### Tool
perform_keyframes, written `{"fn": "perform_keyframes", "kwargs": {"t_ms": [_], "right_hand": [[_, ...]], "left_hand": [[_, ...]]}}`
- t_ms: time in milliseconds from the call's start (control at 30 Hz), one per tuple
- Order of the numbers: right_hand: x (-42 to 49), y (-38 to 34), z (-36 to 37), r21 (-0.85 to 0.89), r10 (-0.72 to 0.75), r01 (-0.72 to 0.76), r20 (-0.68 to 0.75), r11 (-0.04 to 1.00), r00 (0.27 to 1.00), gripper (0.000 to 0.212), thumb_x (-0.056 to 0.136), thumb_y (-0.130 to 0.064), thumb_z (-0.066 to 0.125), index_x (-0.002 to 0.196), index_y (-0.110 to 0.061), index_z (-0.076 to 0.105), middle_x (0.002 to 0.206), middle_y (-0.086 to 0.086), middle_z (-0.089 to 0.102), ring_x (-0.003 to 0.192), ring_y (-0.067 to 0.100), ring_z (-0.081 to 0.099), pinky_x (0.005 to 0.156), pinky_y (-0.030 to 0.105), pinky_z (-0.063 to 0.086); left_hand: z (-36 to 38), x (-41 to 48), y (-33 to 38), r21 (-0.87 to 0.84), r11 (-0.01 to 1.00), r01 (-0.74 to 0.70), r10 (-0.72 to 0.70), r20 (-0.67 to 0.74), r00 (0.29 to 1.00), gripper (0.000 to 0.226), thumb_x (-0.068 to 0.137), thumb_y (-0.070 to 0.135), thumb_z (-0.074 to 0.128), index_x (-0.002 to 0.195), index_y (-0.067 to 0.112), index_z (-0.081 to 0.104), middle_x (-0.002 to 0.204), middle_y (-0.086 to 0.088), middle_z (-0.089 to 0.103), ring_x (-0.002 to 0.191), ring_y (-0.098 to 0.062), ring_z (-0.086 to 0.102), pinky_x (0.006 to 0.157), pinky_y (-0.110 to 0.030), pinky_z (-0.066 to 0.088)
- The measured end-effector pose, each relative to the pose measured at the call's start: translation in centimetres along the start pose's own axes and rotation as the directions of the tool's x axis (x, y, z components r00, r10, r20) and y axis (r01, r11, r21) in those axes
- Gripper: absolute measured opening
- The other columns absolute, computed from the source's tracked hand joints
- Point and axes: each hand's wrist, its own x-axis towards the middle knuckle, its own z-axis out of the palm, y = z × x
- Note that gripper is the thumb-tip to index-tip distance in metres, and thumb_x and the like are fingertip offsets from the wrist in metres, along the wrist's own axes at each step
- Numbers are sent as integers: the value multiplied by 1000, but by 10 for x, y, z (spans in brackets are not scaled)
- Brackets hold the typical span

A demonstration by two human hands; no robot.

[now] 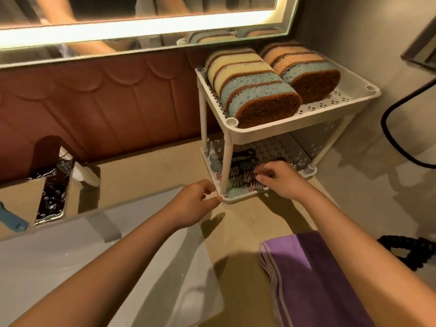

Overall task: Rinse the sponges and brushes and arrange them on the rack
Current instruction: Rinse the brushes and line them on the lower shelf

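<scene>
A white two-tier rack (278, 132) stands on the counter at the right. Its top shelf holds two rows of upright sponges (253, 87), yellow, orange and blue with brown scrub faces. Several brushes (243, 171) with black, pink and teal bristles lie on the bottom shelf. My right hand (280, 179) reaches into the bottom shelf, fingers curled on the brushes. My left hand (197, 204) pinches the front corner of the bottom shelf by the rack's post.
The white sink basin (70, 256) fills the lower left, with a chrome faucet (53, 182) behind it. A blue brush handle (13, 220) lies at the left edge. A folded purple towel (313, 279) sits on the counter near me. A black cord (410, 249) runs at the right.
</scene>
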Motion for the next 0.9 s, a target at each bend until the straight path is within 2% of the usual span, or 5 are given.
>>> {"fn": "perform_keyframes", "kwargs": {"t_ms": [100, 233, 400, 633, 900], "right_hand": [[-31, -30, 10, -45, -51, 56, 105, 997, 993, 27, 91, -24, 57, 118, -22, 62, 104, -6, 62, 99, 14, 60, 81, 24, 46], [-62, -68, 34, -52, -91, 105, 216, 993, 972, 31, 91, -23, 58, 122, -22, 59, 106, -4, 62, 85, 4, 56, 69, 16, 45], [-88, -114, 75, -141, -163, 220, 336, 965, 928, 32, 91, -24, 58, 122, -25, 58, 105, -7, 62, 95, 10, 59, 90, 30, 50], [-112, -184, 145, -182, -290, 441, 531, 879, 796, 32, 92, -25, 55, 124, -20, 56, 112, -1, 63, 99, 12, 59, 89, 25, 46], [-129, -274, 254, -92, -379, 559, 644, 824, 665, 30, 93, -21, 52, 122, -18, 59, 103, -2, 61, 92, 14, 57, 86, 26, 46]], "left_hand": [[-5, -31, -8, 91, 995, -44, 36, 91, 995, 32, 92, 33, 54, 117, 15, 56, 117, -6, 61, 102, -18, 59, 91, -35, 49], [-8, -71, -17, 155, 987, -48, 22, 160, 987, 33, 94, 35, 50, 119, 14, 55, 117, -5, 62, 102, -19, 59, 89, -32, 48], [-14, -125, -47, 175, 983, 51, -83, 183, 980, 40, 94, 41, 47, 126, 18, 50, 123, -2, 59, 106, -18, 56, 91, -32, 46], [-23, -215, -111, 107, 961, 255, -262, 50, 964, 45, 94, 44, 46, 132, 21, 44, 131, -3, 53, 113, -19, 53, 93, -31, 43], [-28, -309, -192, 29, 876, 481, -479, -58, 876, 51, 94, 46, 44, 137, 21, 39, 136, -5, 50, 116, -22, 53, 94, -34, 43]]}}
